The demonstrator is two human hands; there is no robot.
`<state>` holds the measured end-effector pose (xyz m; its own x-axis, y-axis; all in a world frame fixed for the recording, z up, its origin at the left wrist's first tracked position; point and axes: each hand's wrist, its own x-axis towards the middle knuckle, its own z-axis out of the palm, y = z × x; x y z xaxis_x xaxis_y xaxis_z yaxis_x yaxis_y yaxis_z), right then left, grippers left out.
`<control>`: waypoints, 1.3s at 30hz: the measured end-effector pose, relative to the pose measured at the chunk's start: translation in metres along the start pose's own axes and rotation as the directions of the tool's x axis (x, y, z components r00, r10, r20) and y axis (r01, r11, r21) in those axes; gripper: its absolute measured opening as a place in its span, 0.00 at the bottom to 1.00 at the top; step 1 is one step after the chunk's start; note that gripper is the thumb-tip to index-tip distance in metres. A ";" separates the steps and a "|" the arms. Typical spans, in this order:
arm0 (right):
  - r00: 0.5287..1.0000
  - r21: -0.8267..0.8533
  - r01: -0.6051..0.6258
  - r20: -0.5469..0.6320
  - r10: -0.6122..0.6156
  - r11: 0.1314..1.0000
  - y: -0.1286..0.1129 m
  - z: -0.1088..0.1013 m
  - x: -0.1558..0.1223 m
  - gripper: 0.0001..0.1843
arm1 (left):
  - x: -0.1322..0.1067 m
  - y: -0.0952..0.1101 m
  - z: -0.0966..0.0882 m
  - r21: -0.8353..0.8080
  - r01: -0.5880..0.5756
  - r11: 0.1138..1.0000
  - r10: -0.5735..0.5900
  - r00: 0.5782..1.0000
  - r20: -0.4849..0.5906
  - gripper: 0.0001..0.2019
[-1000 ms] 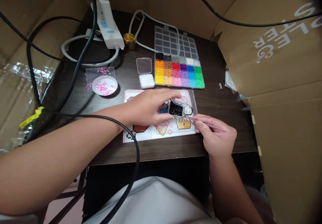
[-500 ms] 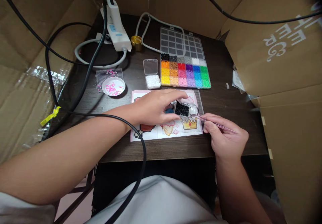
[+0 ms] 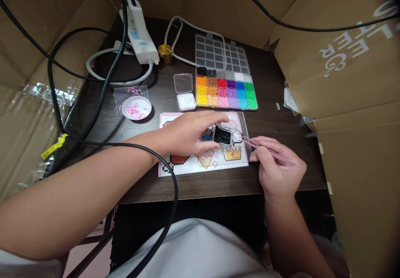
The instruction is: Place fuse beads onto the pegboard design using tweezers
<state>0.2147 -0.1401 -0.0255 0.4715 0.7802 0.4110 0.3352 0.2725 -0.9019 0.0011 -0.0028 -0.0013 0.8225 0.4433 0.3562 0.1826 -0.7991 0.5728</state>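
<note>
My left hand [image 3: 187,134] rests on the clear pegboard over a pattern sheet [image 3: 203,161], its fingers closed around a small open box of black beads [image 3: 222,135]. My right hand [image 3: 278,167] pinches pink tweezers [image 3: 265,149], whose tips reach the right edge of that box. The sheet shows a crown, a cupcake and other pixel pictures.
A bead organiser with many colours [image 3: 225,90] lies open behind the sheet. A small box of white beads [image 3: 186,101], a white dish of pink beads [image 3: 136,108] on a second pegboard, a gold cap [image 3: 165,52], cables and a white device [image 3: 137,28] fill the desk. Cardboard walls surround it.
The tweezer tips rose slightly from the crown area to the right side of the black bead box. The left hand stayed on the box; the view shifted a little.
</note>
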 end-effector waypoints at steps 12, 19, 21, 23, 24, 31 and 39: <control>0.999 -0.072 -0.007 -0.047 0.003 0.997 -0.009 0.002 -0.003 0.04 | 0.001 0.001 -0.001 0.009 0.024 1.000 -0.024 1.000 0.002 0.26; 0.995 -0.073 0.086 -0.050 -0.089 0.994 -0.016 0.012 -0.012 0.07 | 0.000 0.001 -0.001 0.011 0.005 1.000 -0.005 1.000 -0.001 0.26; 0.994 -0.065 0.110 0.007 -0.110 0.992 -0.017 0.016 -0.012 0.09 | -0.001 0.001 -0.002 0.011 0.018 1.000 -0.019 1.000 0.006 0.26; 0.990 -0.069 0.132 0.059 -0.128 0.989 -0.017 0.018 -0.011 0.11 | -0.001 0.000 -0.002 0.011 0.031 0.999 -0.031 0.999 0.015 0.26; 0.989 -0.073 0.138 0.070 -0.133 0.988 -0.017 0.019 -0.011 0.11 | -0.001 0.000 -0.002 0.012 0.034 0.999 -0.034 0.999 0.019 0.26; 0.991 -0.084 0.104 0.091 -0.096 0.991 -0.015 0.019 -0.010 0.07 | -0.001 0.000 -0.001 0.007 0.009 1.000 -0.009 1.000 0.005 0.26; 0.991 -0.094 0.085 0.109 -0.074 0.992 -0.014 0.019 -0.009 0.08 | 0.000 0.002 -0.002 0.026 0.003 1.000 -0.004 0.999 0.034 0.24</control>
<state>0.1905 -0.1406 -0.0196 0.3537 0.8145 0.4598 0.4493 0.2832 -0.8473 0.0008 -0.0038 0.0011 0.8396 0.4326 0.3286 0.1992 -0.8079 0.5547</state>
